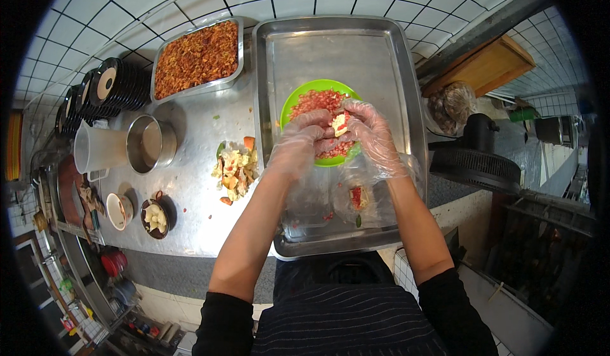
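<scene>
Both my hands wear clear plastic gloves and meet over a bright green plate [284,109] of loose red pomegranate seeds [319,100]. Between them is a small pomegranate piece [340,124], pale membrane with some red seeds on it. My right hand [373,133] grips it from the right, fingers curled round. From the left, my left hand [300,138] has its fingers closed against the same piece. Nearer me, another pomegranate chunk [358,197] lies on a clear plastic bag [378,211]. Plate and bag rest in a large metal tray [337,47].
Left of the tray lies a pile of peel scraps [236,168]. Further left are a metal pot [150,145], a clear pitcher [98,145], two small bowls and stacked black dishes [113,82]. A pan of reddish-brown crumbly food [198,58] stands behind. A black fan [475,159] is at right.
</scene>
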The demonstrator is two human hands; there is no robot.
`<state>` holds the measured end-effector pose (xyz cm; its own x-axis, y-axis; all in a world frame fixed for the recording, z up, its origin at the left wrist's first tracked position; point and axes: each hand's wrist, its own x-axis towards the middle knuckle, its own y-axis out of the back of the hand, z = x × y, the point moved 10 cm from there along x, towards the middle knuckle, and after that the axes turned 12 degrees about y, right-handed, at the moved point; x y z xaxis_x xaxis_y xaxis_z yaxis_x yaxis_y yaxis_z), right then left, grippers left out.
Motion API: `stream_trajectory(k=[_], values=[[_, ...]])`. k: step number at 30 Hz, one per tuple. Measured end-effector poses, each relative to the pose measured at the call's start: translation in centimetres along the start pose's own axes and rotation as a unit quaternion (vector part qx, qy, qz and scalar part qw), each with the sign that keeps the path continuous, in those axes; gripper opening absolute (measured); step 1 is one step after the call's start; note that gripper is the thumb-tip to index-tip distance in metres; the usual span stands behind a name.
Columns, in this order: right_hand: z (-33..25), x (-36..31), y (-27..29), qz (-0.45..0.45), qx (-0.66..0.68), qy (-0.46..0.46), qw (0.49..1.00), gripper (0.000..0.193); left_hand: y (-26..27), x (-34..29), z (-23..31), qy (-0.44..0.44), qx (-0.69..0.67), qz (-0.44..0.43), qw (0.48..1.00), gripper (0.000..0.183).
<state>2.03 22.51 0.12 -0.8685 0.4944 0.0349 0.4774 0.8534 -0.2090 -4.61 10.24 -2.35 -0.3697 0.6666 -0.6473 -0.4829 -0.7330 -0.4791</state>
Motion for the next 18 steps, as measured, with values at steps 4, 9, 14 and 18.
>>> stream_trajectory(k=[4, 9, 14, 18], values=[[-0.3, -0.3, -0.1, 0.000, 0.061, -0.027, 0.998, 0.035, -1.1, -0.6, 0.2, 0.021, 0.000, -0.039, 0.999, 0.037], [0.4, -0.6, 0.1, 0.006, 0.103, -0.027, 0.994, 0.037, -2.6, -1.6, 1.4, -0.048, 0.144, -0.016, 0.988, 0.046], [0.4, -0.6, 0.1, 0.007, 0.023, -0.010, 1.000, 0.039, -2.6, -1.8, 2.5, -0.099, 0.300, 0.060, 0.947, 0.044], [-0.8, -0.3, -0.1, -0.016, -0.039, 0.032, 0.999, 0.039, -2.7, -2.7, 4.0, -0.170, 0.409, 0.131, 0.887, 0.042]])
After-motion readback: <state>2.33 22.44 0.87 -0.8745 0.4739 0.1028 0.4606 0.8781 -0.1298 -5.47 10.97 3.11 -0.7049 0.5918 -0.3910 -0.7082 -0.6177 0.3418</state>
